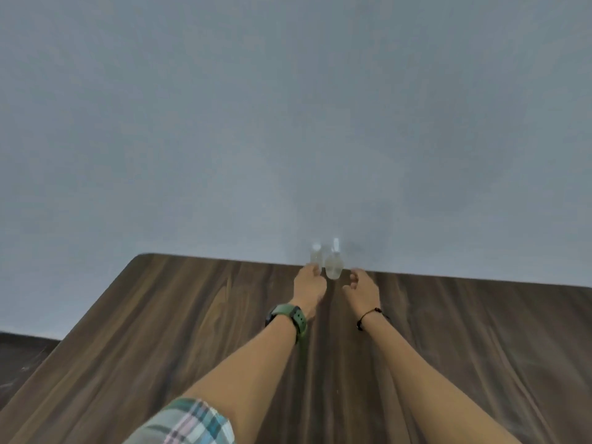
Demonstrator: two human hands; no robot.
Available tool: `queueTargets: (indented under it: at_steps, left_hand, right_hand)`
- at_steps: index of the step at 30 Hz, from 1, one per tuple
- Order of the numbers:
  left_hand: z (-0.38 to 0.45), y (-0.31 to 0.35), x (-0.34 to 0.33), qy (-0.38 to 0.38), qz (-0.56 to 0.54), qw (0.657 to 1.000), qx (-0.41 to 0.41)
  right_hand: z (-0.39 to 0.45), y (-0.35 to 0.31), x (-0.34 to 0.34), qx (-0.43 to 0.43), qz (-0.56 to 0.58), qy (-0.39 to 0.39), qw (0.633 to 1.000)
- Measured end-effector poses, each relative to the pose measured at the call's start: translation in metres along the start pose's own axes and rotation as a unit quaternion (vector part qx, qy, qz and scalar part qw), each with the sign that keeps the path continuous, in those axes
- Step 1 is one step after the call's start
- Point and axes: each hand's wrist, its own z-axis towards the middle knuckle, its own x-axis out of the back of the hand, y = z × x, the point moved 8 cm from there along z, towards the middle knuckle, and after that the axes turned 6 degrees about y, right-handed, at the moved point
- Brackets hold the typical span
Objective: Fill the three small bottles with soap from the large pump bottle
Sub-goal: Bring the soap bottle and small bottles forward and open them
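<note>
**Both hands at the far edge**

A grey wall (288,123) rises behind the dark wood surface (160,331). The left hand (309,283) has its fingers around a small bottle (316,256). Just right of them stands the pump bottle (334,267), and the right hand (363,285) sits beside it, fingers loosely curled, grasping nothing.

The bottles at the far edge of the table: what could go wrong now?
1. The pump bottle and the small bottle stand at the table's far edge by the wall; a nudge might tip them.
2. The left hand meets the small bottle at full reach, so the grip may be weak.
3. The blurred view hides any other bottles.
</note>
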Motion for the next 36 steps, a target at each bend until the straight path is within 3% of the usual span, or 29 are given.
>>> queueTargets:
  at_steps: [7, 15, 19, 27, 31, 36]
  left_hand:
    - [0.068, -0.015, -0.051, 0.000, 0.016, 0.999, -0.049]
    - [0.053, -0.027, -0.054, 0.015, -0.002, 0.999, -0.049]
    - [0.001, -0.019, -0.040, 0.019, -0.007, 0.998, -0.059]
    - [-0.182, -0.055, -0.044, -0.039, 0.146, 0.988, -0.007]
    - [-0.274, -0.090, -0.055, -0.023, 0.106, 0.993, 0.055]
    - [-0.333, -0.133, -0.050, -0.021, 0.093, 0.995, 0.043]
  right_hand:
    - [0.076, 0.009, -0.046, 0.039, -0.017, -0.032, 0.999]
    - [0.065, 0.019, -0.049, 0.057, -0.031, -0.037, 0.997]
    - [0.016, 0.017, -0.014, 0.075, -0.019, -0.041, 0.996]
    - [-0.160, 0.055, 0.072, 0.106, -0.038, -0.089, 0.990]
    - [-0.240, 0.083, 0.098, 0.102, -0.007, -0.106, 0.989]
    - [-0.300, 0.106, 0.101, 0.115, -0.038, -0.136, 0.983]
